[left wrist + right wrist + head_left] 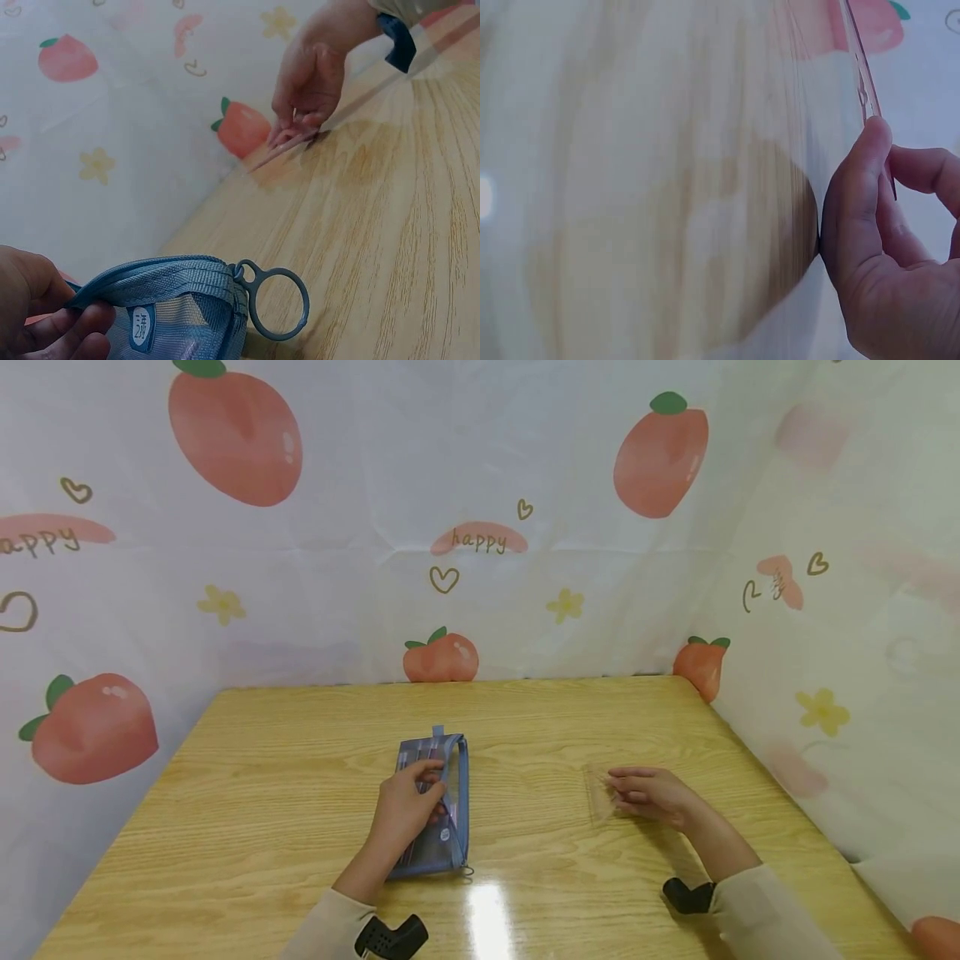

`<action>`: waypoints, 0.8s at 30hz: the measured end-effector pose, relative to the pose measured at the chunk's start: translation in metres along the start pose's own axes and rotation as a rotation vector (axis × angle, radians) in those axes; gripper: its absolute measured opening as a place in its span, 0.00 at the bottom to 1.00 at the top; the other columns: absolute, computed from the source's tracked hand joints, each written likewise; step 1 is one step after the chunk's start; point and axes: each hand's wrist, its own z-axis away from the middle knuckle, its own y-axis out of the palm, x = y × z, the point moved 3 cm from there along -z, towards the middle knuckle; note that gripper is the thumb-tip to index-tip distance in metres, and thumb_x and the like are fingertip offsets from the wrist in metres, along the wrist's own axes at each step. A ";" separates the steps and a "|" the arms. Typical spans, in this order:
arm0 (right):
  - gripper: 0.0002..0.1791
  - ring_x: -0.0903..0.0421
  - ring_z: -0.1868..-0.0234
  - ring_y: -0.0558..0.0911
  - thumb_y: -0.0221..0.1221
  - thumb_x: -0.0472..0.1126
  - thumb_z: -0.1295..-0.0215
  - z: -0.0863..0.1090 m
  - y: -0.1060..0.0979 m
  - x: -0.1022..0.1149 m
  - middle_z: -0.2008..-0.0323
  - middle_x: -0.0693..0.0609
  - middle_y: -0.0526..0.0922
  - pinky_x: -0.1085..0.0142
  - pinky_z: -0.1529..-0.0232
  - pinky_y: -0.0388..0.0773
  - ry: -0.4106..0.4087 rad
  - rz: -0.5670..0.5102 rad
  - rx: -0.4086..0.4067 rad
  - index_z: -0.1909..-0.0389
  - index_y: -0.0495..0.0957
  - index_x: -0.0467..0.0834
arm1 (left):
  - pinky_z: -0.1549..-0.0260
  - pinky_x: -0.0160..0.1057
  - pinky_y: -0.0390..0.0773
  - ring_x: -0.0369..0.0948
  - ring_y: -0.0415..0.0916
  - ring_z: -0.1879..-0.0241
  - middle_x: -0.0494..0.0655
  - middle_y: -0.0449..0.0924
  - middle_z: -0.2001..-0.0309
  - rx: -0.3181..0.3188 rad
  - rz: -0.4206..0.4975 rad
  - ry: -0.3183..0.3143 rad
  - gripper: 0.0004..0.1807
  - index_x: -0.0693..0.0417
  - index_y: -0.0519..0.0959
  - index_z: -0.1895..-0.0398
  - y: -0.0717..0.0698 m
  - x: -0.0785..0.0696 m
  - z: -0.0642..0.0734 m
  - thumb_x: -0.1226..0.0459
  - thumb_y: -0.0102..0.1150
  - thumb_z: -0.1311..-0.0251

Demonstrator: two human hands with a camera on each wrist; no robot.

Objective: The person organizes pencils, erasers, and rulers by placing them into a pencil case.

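Note:
A blue-grey mesh pencil case lies on the table with its zip side parted and long thin items showing through the mesh. My left hand is over it, pinching the edge of the opening between thumb and fingers. In the left wrist view, a ring hangs at the zip's end beside a small round label. Off to the right, my right hand pinches a clear, thin set square by one side. Edge-on in the right wrist view, the set square stands between thumb and fingers, close over the tabletop.
The wood-grain table reaches back to a white cloth printed with peaches, hearts and flowers. More of this cloth hangs along the right side. Each wrist carries a black camera mount. Light glares off the table's front.

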 end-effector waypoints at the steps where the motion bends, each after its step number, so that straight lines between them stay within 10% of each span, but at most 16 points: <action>1: 0.26 0.56 0.64 0.80 0.50 0.32 0.36 -0.001 0.003 0.000 0.60 0.49 0.79 0.64 0.60 0.78 0.000 -0.013 0.005 0.40 0.58 0.26 | 0.87 0.34 0.77 0.37 0.76 0.84 0.48 0.78 0.65 0.000 0.001 -0.001 0.17 0.54 0.77 0.52 0.000 0.000 0.000 0.68 0.56 0.49; 24: 0.27 0.57 0.62 0.78 0.47 0.31 0.36 -0.036 0.061 -0.001 0.58 0.45 0.75 0.65 0.58 0.77 -0.013 -0.202 0.087 0.37 0.53 0.27 | 0.86 0.38 0.78 0.38 0.76 0.84 0.48 0.77 0.65 0.008 0.044 -0.020 0.18 0.54 0.77 0.53 -0.002 0.001 -0.003 0.69 0.55 0.49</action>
